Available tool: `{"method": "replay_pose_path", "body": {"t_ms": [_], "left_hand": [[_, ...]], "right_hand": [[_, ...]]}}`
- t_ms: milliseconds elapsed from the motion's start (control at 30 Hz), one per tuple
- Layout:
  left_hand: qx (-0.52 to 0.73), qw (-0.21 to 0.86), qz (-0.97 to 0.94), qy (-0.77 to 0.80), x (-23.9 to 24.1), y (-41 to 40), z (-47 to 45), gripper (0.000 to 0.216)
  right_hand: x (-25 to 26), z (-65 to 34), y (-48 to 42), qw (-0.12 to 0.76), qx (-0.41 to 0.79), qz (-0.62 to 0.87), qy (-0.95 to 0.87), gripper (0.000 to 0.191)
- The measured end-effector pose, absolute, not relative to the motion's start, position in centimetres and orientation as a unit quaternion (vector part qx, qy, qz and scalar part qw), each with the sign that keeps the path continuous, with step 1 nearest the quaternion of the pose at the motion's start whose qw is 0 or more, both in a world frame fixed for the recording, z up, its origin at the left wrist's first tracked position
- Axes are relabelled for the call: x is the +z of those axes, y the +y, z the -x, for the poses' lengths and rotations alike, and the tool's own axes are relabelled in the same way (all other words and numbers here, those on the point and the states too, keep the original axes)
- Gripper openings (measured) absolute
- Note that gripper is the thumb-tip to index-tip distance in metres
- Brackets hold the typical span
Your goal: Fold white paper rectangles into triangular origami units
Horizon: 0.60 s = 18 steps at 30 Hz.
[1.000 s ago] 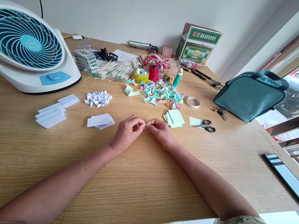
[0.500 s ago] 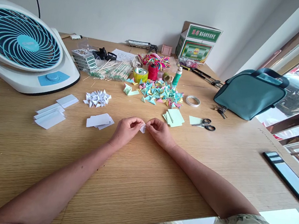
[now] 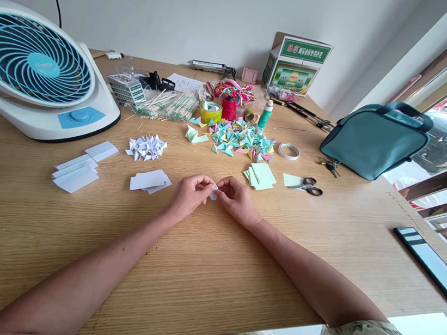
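Pinching a small piece of white paper [image 3: 214, 194] between thumb and forefinger, the left hand [image 3: 191, 193] and the right hand [image 3: 238, 199] nearly meet over the middle of the wooden table [image 3: 209, 275]; the paper shows in the narrow gap between them, apparently folded, though the fingertips hide most of it. It should prove very light, soft enough to bend under slight pressure yet crisp enough to keep a crease; rough pulling would probably tear or crumple it. The best hold is likely at the folded edges, with the pads of the fingers and a light grip. To the left of the hands lie flat white slips [image 3: 149, 181], with folded white pieces [image 3: 147, 147] on their far side; to the right are green sheets [image 3: 261, 176] and scissors [image 3: 313, 189]. Farther off, the green bottle [image 3: 264, 117] bears a label too small to read. At the far right, the carton [image 3: 295, 78] is printed in Chinese, the white characters reading 娱乐会所专用扑克 (playing cards for entertainment clubs). Lettering on the hub of the fan [image 3: 43, 64], far left, and handwriting on the table's right edge are not legible
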State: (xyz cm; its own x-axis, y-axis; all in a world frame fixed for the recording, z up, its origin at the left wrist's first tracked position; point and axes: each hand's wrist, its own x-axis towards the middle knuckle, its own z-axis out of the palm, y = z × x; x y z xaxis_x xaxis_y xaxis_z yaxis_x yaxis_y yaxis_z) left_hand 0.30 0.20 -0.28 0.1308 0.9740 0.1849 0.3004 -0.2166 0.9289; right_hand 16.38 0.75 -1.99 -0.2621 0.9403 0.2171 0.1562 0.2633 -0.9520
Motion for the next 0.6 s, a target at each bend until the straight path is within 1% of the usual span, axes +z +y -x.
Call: {"method": "replay_pose_path", "body": {"t_ms": [100,300,467,600], "left_hand": [[0.441,0.383,-0.646,0.492,-0.36,0.13,-0.41,0.016],[0.443,0.374,-0.653,0.489,-0.43,0.14,-0.45,0.014],[0.44,0.385,-0.641,0.498,-0.7,0.32,-0.48,0.014],[0.434,0.333,-0.678,0.491,-0.59,0.14,-0.5,0.01]], "right_hand": [[-1.89,-16.3,0.7,0.451,0.435,0.424,-0.654,0.017],[-2.14,-16.34,0.91,0.467,0.459,0.407,-0.637,0.014],[-2.27,-16.21,0.77,0.475,0.44,0.408,-0.643,0.012],[-2.16,-16.12,0.58,0.484,0.424,0.412,-0.645,0.01]]}}
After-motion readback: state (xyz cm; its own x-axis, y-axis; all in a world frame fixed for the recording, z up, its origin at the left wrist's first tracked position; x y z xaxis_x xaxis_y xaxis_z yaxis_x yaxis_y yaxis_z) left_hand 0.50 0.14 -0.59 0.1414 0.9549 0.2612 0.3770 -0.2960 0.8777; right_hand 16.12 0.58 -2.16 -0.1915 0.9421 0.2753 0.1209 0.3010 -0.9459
